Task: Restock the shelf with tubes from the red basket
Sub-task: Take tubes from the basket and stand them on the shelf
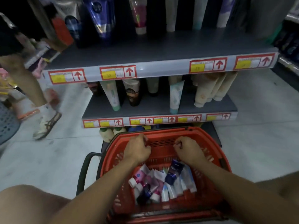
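Observation:
The red basket (215,152) stands on the floor in front of the shelf unit, with several tubes (163,183) lying in its bottom: pink, white, pale blue and dark blue ones. My left hand (137,148) and my right hand (188,150) are both inside the basket near its far wall, above the tubes, with fingers curled into fists. No tube shows in either hand. The upper shelf (161,49) and the lower shelf (145,110) each hold upright tubes with gaps between them.
Another person's leg (27,78) and shoe (47,125) are at the left, close to the shelf corner. A grey perforated basket (6,125) sits at the far left. The red basket's black handle (85,167) hangs to its left. Bottles (106,134) stand under the lower shelf.

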### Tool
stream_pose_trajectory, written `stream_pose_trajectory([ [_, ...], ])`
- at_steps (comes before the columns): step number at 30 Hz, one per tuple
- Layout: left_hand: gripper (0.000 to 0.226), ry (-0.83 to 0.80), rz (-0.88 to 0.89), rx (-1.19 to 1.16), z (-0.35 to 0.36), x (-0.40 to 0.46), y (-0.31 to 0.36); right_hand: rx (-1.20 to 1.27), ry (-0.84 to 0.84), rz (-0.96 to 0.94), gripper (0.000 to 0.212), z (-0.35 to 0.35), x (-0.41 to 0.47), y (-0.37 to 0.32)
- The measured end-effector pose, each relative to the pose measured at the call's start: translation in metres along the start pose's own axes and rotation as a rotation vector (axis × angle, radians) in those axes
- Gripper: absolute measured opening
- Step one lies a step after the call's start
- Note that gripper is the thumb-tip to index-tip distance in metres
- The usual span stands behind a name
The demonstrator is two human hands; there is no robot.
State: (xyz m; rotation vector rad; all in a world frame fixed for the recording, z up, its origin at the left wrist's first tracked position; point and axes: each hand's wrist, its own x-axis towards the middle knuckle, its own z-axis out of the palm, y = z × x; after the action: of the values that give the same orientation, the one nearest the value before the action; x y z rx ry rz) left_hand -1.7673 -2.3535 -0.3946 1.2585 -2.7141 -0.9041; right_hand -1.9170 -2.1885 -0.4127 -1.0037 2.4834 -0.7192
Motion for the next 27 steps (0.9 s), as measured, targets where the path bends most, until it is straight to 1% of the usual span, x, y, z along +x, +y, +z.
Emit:
stream_pose_trajectory([
  [5,0.021,-0.165,-0.094,-0.009,0.045,0.006,-0.032,-0.014,-0.154,0.156,0.014,0.039,0.004,0.028],
  [8,0.015,-0.269,-0.185,-0.042,0.072,0.008,-0.057,-0.076,-0.302,0.195,0.019,0.067,0.009,0.04],
  [10,0.011,-0.332,-0.216,-0.028,0.084,0.005,-0.071,-0.109,-0.378,0.226,0.023,0.08,0.009,0.047],
  [12,0.026,-0.411,-0.255,-0.002,0.105,0.009,-0.09,-0.128,-0.41,0.23,0.026,0.096,0.012,0.054],
  [13,0.033,-0.452,-0.26,0.022,0.113,0.01,-0.096,-0.065,-0.546,0.273,0.028,0.108,0.015,0.061],
  [14,0.035,-0.489,-0.264,0.056,0.12,0.008,-0.103,-0.056,-0.612,0.256,0.032,0.121,0.024,0.077],
  [15,0.035,-0.53,-0.264,0.095,0.125,0.007,-0.105,-0.076,-0.494,0.13,0.035,0.133,0.027,0.094],
  [16,0.038,-0.568,-0.268,0.138,0.131,0.004,-0.108,-0.035,-0.459,0.162,0.031,0.143,0.024,0.104],
  [17,0.046,-0.596,-0.267,0.172,0.138,0.001,-0.113,0.051,-0.564,0.334,0.027,0.149,0.023,0.104],
  [19,0.06,-0.664,-0.248,0.172,0.152,-0.005,-0.12,-0.028,-0.525,0.357,0.036,0.153,0.013,0.078],
  [20,0.062,-0.691,-0.241,0.159,0.159,-0.009,-0.124,-0.029,-0.511,0.396,0.04,0.155,0.013,0.076],
  [22,0.059,-0.677,-0.209,0.18,0.169,-0.012,-0.127,0.038,-0.556,0.44,0.04,0.158,0.016,0.07],
  [25,0.052,-0.594,-0.136,0.271,0.177,-0.014,-0.127,0.131,-0.553,0.462,0.038,0.162,0.021,0.062],
  [27,0.054,-0.563,-0.094,0.303,0.184,-0.017,-0.131,0.156,-0.519,0.49,0.036,0.166,0.022,0.061],
])
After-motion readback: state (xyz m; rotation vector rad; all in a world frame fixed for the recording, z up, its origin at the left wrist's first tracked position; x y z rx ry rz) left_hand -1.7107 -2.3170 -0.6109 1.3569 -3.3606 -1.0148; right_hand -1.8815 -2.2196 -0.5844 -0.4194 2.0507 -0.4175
